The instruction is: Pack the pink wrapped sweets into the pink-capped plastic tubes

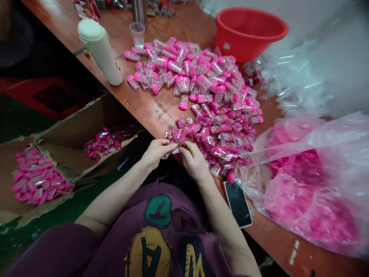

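My left hand (157,152) and my right hand (192,159) meet at the near edge of the brown table (150,109). Both are closed in a pinch on a small pink wrapped packet (175,136) held between them. Just beyond my fingers lies a heap of pink wrapped packets (221,134). Farther back is a pile of small clear bottles with pink caps (184,67).
A white flask (100,50) and a clear plastic cup (137,34) stand at the back left, a red basin (248,30) at the back right. A clear bag of pink pieces (311,184) and a phone (238,203) lie right. Cardboard boxes (66,154) with pink packets sit on the floor left.
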`<state>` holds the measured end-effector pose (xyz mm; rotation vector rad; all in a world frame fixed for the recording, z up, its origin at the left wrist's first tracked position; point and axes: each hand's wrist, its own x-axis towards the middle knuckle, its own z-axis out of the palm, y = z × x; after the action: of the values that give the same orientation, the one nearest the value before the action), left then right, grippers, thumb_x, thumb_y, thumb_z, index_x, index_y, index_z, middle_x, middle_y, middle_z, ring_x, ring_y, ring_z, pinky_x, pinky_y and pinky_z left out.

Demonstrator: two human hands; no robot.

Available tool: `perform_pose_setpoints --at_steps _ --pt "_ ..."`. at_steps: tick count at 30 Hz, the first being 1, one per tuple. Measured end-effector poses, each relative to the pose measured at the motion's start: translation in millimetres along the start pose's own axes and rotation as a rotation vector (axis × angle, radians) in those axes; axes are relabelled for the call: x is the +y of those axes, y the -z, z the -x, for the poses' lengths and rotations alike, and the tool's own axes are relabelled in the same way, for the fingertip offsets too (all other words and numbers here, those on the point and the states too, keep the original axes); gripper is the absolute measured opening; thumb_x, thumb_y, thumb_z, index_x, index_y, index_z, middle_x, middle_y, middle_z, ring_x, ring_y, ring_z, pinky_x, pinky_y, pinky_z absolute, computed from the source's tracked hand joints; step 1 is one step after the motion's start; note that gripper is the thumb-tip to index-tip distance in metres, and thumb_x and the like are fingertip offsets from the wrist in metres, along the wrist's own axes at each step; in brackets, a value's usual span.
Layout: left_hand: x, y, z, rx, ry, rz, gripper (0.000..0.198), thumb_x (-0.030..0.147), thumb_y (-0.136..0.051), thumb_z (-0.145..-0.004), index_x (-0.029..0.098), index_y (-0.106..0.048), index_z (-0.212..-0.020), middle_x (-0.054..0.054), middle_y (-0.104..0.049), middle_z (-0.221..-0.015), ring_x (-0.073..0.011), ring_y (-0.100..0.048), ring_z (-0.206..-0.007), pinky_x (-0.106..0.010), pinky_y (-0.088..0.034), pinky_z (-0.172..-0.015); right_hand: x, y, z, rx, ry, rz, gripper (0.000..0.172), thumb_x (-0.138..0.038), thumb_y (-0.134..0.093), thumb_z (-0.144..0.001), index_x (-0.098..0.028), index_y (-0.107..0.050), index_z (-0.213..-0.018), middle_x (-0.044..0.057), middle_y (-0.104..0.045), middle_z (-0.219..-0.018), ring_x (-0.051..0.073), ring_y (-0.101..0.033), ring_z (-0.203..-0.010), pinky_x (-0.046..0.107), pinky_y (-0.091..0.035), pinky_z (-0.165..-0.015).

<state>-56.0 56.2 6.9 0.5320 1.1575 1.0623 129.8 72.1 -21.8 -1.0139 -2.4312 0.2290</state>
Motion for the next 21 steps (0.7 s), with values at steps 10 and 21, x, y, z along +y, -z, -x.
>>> perform_pose_setpoints --at_steps 10,21 --pt "22.6 42.7 -29.4 0.382 -0.184 0.16 0.032 0.035 -0.091 -0.064 0.014 -0.068 -0.068 0.006 -0.047 -0.049 -0.0029 -0.037 -0.041 -0.018 -0.02 -0.04 -11.5 -6.3 -55.2 -0.324 0.107 0.213 0.026 -0.022 -0.05 -0.103 -0.012 -0.073 -0.11 0.016 -0.072 -0.116 0.03 -0.061 -0.109 0.045 -0.049 -0.099" --pt "31.5 44.1 -20.0 0.271 -0.025 0.349 0.032 0.033 -0.091 -0.064 0.012 -0.068 -0.073 -0.001 -0.065 -0.068 -0.0025 -0.043 -0.044 -0.018 -0.024 -0.041 70.0 -0.2 -175.2 -0.325 -0.203 0.436 0.04 -0.013 -0.041 -0.101 -0.017 -0.068 -0.13 0.021 -0.06 -0.133 0.035 -0.052 -0.119 0.053 -0.041 -0.096"
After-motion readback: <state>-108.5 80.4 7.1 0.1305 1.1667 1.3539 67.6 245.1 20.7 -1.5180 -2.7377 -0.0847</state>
